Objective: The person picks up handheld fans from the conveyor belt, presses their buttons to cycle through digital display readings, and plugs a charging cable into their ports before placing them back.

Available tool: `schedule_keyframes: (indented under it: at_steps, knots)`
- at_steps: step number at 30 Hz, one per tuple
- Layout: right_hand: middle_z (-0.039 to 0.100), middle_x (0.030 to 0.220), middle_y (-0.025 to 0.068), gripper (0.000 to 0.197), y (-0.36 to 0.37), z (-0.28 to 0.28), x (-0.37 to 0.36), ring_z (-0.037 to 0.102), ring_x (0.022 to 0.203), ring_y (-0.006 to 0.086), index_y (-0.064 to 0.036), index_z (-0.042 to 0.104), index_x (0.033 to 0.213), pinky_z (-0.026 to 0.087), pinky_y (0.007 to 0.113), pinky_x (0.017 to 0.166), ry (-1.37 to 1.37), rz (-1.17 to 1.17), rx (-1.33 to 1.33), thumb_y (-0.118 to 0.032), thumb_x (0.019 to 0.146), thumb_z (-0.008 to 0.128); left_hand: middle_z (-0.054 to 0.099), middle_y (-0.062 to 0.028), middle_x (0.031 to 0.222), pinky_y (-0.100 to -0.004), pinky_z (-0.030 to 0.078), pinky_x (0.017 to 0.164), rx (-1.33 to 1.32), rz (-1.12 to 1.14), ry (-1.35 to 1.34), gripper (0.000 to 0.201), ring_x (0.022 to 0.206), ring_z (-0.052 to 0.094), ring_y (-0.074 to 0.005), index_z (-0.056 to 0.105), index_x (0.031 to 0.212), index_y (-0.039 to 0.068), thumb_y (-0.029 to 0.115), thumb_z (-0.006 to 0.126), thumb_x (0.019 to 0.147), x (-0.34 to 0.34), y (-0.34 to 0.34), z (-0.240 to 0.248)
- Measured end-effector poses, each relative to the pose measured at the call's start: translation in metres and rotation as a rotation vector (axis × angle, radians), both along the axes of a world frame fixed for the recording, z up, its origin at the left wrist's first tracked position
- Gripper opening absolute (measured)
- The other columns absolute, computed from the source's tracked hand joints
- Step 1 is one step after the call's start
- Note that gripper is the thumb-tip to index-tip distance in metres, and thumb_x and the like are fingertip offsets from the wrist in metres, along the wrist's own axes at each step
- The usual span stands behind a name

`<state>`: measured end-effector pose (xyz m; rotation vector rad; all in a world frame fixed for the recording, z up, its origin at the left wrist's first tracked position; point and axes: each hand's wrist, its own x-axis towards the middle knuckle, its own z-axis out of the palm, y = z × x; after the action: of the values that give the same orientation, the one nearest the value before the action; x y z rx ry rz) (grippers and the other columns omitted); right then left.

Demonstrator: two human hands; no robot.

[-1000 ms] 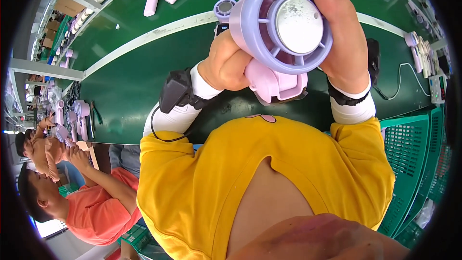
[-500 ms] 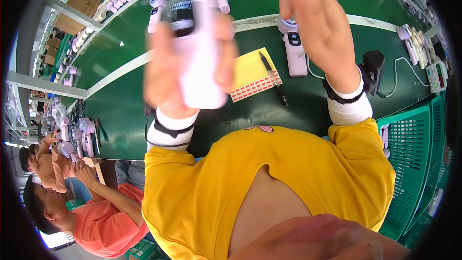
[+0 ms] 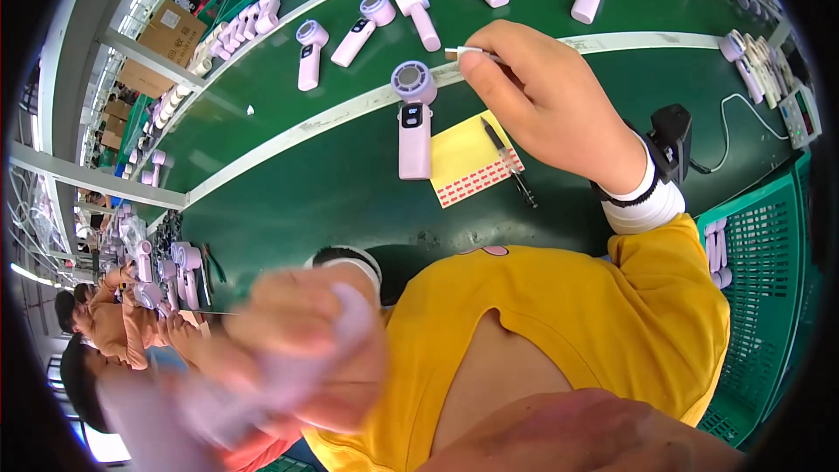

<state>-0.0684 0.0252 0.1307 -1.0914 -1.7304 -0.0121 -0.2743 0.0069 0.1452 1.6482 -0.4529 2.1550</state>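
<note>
R hand (image 3: 546, 109) is raised over the green conveyor belt (image 3: 288, 201), thumb and forefinger pinched together on a small white plug with a thin cable end (image 3: 463, 53), just right of the fan head below it. L hand (image 3: 301, 341) is low at the person's left, badly motion-blurred; it seems wrapped round something pale lilac (image 3: 350, 323), but can't tell what it is or how the fingers sit.

Under the R hand: a pale pink handheld fan with a lilac round head (image 3: 413, 118) lies flat on the belt, head toward the white stripe (image 3: 350, 109), handle pointing at the person. Touching its right edge is a yellow sheet with rows of small red-and-white stickers (image 3: 468, 162) along its near edge. A thin dark pen-like tool (image 3: 507, 160) lies across the sheet's right side.

Beyond the stripe, more pink fans (image 3: 358, 31) lie well apart, w/ open belt between them. Near side of the belt, left of the fan, is bare green. Right edge: a green plastic crate (image 3: 760, 236) w/ pink parts inside, near the R elbow. Black wrist device (image 3: 669, 135) on the R forearm. Other workers (image 3: 96, 332) sit far left.
</note>
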Motion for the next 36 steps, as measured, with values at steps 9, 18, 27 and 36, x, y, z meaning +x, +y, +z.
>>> schedule_keyframes:
  at_steps: [9, 18, 27, 36]
  knots:
    - [0.047, 0.067, 0.0058, 0.018, -0.003, 0.004, 0.001, 0.042, 0.056, 0.0135, -0.0009, 0.051, 0.084, 0.035, 0.026, 0.052, 0.082, 0.114, -0.180, -0.017, 0.090, 0.046, 0.051, -0.0143, 0.094, -0.0335, 0.050, 0.057, -0.857, -0.483, 0.368, 0.042, 0.067, 0.056, -0.0232, 0.033, 0.118, -0.002, 0.017, 0.045, 0.082, 0.003, 0.036, 0.013]
    - [0.052, 0.063, 0.0078, 0.020, -0.012, 0.015, 0.004, 0.051, 0.054, 0.0191, -0.0020, 0.053, 0.080, 0.039, 0.027, 0.051, 0.209, 0.329, -0.223, -0.020, 0.088, 0.049, 0.056, -0.0188, 0.085, -0.0322, 0.051, 0.052, -0.913, -0.853, 0.849, 0.044, 0.059, 0.060, -0.0260, 0.032, 0.118, -0.005, 0.008, 0.038, 0.076, 0.033, 0.066, 0.005]
    - [0.053, 0.062, 0.0071, 0.018, -0.018, 0.019, 0.009, 0.049, 0.051, 0.0237, -0.0033, 0.052, 0.076, 0.037, 0.028, 0.047, -0.032, 0.210, -0.177, -0.018, 0.086, 0.050, 0.050, -0.0242, 0.094, -0.0377, 0.052, 0.060, -0.782, -0.858, 0.913, 0.040, 0.071, 0.059, -0.0302, 0.032, 0.113, -0.005, -0.006, 0.039, 0.074, 0.031, 0.074, -0.003]
    - [0.051, 0.065, 0.0066, 0.020, -0.005, 0.009, 0.003, 0.047, 0.055, 0.0162, -0.0013, 0.055, 0.082, 0.037, 0.026, 0.052, 0.051, 0.171, -0.217, -0.019, 0.088, 0.048, 0.049, -0.0229, 0.098, -0.0349, 0.050, 0.064, -0.654, -0.622, 0.853, 0.048, 0.074, 0.056, -0.0265, 0.025, 0.120, -0.006, -0.007, 0.039, 0.075, 0.043, 0.076, -0.017]
